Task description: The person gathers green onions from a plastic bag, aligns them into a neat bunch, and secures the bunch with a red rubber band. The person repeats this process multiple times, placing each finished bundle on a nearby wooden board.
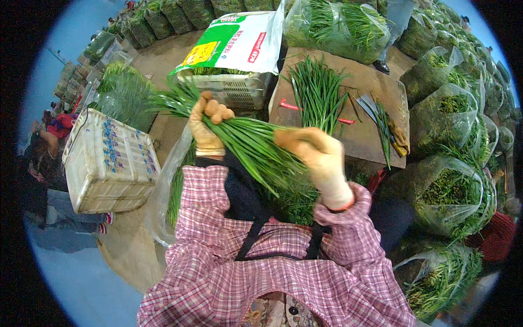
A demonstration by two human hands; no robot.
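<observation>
In its rubber-coated work glove, my left hand [208, 124] grips a bunch of long green leafy stalks [249, 147], which look like garlic chives. The gloved right hand [316, 157], blurred, is at the right side of the bunch with its fingers bent against the leaves; whether it holds any cannot be told. Ahead, a second pile of stalks [318, 96] lies on a brown board [282, 118] with red ties [291, 105] partly under it. At the board's right lie a knife [367, 107], a few loose stalks [383, 131] and a brown glove [398, 133].
A white plastic crate [114, 163] stands at the left. Another crate [235, 88], covered by a printed sack [241, 41], is in front. Clear bags of greens [447, 192] line the right side; one bag [337, 26] stands behind the board. Other people are at the left and far right.
</observation>
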